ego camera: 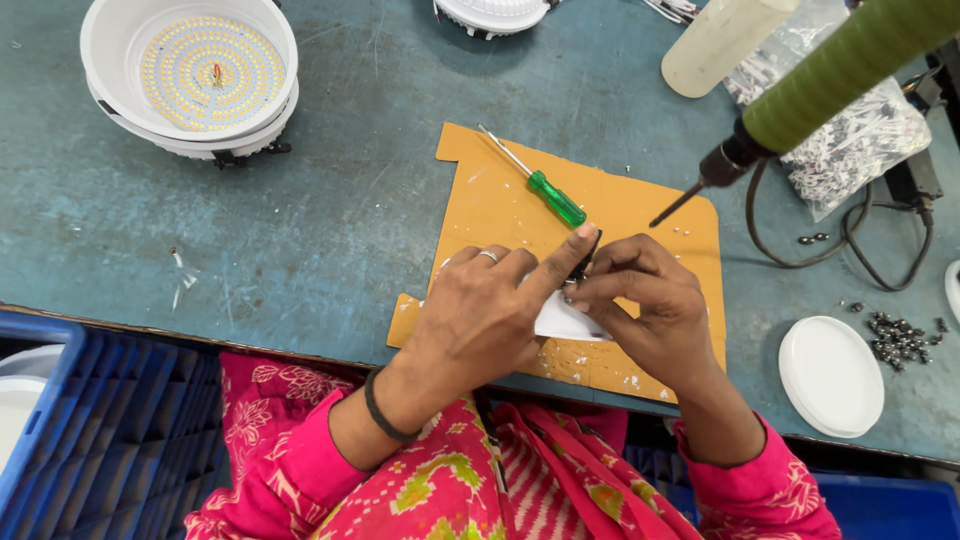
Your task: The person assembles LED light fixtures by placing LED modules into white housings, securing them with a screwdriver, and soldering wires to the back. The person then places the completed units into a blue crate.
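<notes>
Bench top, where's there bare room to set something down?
The widest bare patch of the blue-green bench lies between the stacked white lamp housings and the orange cardboard mat. The right side is crowded: hanging power screwdriver, black cable, bagged parts, white lid, loose screws.

Bright even light, sharp focus

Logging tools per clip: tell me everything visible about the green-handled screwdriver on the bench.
The screwdriver has a translucent green plastic-looking handle and a thin silver metal shaft. It lies flat and diagonal on the tan cardboard mat, tip pointing up-left toward the mat's corner, handle end down-right. Nothing holds it: the left hand and right hand work just below it on a small white part, the raised left index fingertip close to the handle's end. It looks intact; the tip type is too small to tell.
</notes>
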